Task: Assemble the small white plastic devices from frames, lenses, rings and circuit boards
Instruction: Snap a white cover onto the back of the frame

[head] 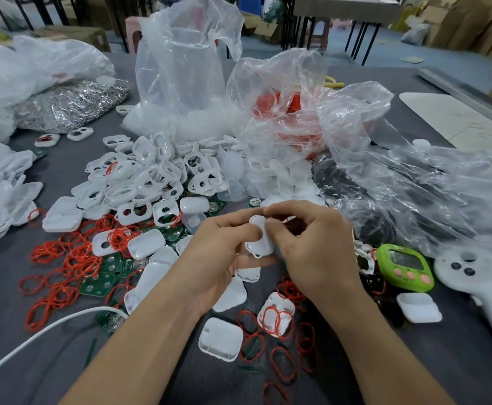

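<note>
Device [259, 238] held over grey table [63, 165] (frames [151, 176] heaped); boxes [473, 24] behind.

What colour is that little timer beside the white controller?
The timer is bright green with pink buttons; head view.

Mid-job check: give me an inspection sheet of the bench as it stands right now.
Surface: grey table, mostly covered with parts.
Job's things: white device held above the table; white frames heaped; red rings and green circuit boards scattered.
Clutter: clear plastic bags, green timer, white controller.
Hands: left hand and right hand both pinch the white device.
Cables: white cable runs across the near left.
Surroundings: cardboard boxes, black table legs behind.
</note>
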### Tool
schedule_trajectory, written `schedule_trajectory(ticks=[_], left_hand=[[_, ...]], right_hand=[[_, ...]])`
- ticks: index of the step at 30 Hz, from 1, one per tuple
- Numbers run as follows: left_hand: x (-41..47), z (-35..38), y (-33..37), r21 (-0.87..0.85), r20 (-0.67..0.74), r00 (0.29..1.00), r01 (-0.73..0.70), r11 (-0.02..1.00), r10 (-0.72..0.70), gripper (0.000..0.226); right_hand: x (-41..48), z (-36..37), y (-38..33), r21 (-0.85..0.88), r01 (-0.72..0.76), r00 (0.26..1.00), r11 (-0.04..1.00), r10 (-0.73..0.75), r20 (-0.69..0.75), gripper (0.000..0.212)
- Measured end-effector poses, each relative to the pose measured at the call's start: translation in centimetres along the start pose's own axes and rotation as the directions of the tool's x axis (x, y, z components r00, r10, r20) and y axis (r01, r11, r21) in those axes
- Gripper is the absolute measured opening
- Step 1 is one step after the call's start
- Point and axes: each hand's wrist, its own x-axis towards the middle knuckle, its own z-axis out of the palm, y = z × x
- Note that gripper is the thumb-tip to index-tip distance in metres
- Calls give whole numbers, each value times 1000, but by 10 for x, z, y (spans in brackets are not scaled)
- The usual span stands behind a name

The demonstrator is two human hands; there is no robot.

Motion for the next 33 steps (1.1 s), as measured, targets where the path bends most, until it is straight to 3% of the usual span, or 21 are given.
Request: schedule_trajectory(ticks=[3,6,8,12,18,26,33], left_hand=[[2,-1,0,-36,-34,999,4,999,-5,33],[2,-2,0,-57,-43,999,-1,998,-1,33],[2,-1,1,-73,-25,1000,-4,997,2,34],[1,-1,3,-124,22,1000,-5,992,7,34],[0,0,0,-74,46,996,-69,995,72,32],[1,-3,-4,207,63,979,-202,957,193,35],[2,-10,3,-24,157,988,-8,1000,12,35]], right_hand=[[1,2,4,84,-118,992,989,121,-24,5],[4,-3,9,247,-292,955,924,269,123,14],[5,-4,9,320,-361,926,876,296,233,20],[6,-4,6,459,-463,883,758,349,314,14],[3,-5,6,486,-400,916,777,322,239,13],[3,-3,11,417,-307,950,855,301,84,15],[1,-1,12,420,-264,959,868,283,18,5]])
